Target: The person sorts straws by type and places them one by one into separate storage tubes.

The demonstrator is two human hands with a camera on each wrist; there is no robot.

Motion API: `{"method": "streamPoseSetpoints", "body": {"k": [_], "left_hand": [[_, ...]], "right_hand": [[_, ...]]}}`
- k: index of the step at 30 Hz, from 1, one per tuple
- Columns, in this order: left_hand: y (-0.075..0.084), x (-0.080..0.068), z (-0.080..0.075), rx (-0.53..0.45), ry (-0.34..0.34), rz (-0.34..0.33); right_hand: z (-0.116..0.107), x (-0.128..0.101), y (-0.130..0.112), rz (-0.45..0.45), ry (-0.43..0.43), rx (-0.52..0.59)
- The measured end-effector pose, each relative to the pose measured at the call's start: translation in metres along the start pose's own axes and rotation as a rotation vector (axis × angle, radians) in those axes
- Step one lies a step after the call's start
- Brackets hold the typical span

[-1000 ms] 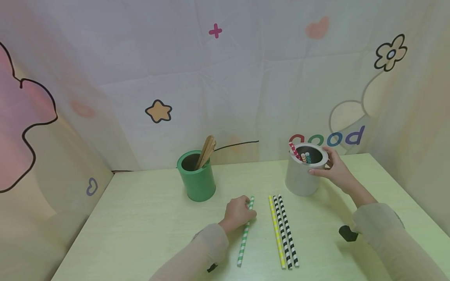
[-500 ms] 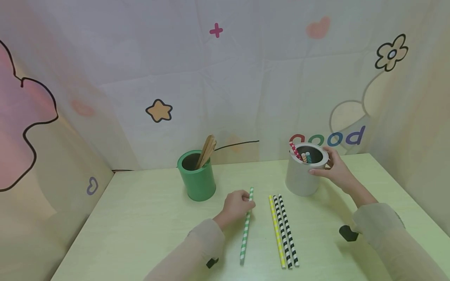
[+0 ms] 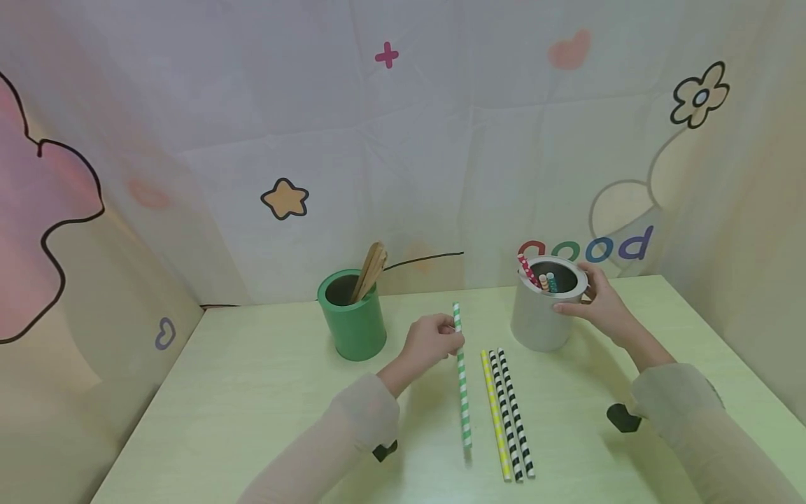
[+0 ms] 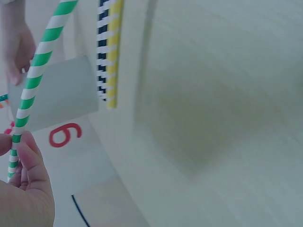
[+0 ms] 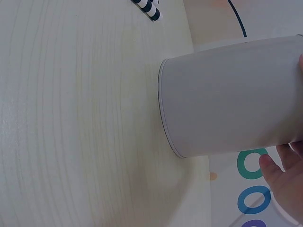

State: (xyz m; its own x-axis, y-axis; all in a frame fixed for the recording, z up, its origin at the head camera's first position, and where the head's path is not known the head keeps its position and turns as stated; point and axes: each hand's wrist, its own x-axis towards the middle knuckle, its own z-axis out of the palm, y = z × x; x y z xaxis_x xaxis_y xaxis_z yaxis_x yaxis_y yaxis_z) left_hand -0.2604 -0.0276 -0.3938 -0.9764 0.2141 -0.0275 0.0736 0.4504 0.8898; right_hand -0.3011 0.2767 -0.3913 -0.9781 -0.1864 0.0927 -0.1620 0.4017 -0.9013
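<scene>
My left hand (image 3: 429, 344) pinches a green-and-white striped paper straw (image 3: 464, 402) near its upper end. The straw is lifted off the table and slants, its lower end towards me; the left wrist view shows thumb and fingers closed on the straw (image 4: 40, 59). My right hand (image 3: 601, 308) grips the rim side of a white cylindrical holder (image 3: 540, 322), which stands upright on the table. Inside the holder are a red dotted straw (image 3: 527, 270) and orange and teal striped ones. Between the hands lie a yellow striped straw (image 3: 495, 416) and two black-and-white straws (image 3: 515, 416), side by side.
A green cylindrical holder (image 3: 354, 332) with flat wooden sticks (image 3: 371, 269) stands left of my left hand. The pale wood table (image 3: 239, 406) meets a printed cloth backdrop (image 3: 428, 175) behind the holders.
My left hand has raised the green striped straw off the table, moving it away from me and slightly right. The right hand and the white holder have stayed in place.
</scene>
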Motion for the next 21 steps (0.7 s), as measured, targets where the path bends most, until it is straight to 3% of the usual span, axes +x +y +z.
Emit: {"method": "streamPoseSetpoints", "body": {"k": [12, 21], "left_hand": [[0.045, 0.006, -0.014, -0.256, 0.062, 0.076], [0.075, 0.015, -0.009, -0.345, 0.167, 0.126]], "right_hand": [[0.000, 0.000, -0.001, 0.002, 0.000, -0.010], [0.000, -0.001, -0.001, 0.000, 0.001, -0.005]]}}
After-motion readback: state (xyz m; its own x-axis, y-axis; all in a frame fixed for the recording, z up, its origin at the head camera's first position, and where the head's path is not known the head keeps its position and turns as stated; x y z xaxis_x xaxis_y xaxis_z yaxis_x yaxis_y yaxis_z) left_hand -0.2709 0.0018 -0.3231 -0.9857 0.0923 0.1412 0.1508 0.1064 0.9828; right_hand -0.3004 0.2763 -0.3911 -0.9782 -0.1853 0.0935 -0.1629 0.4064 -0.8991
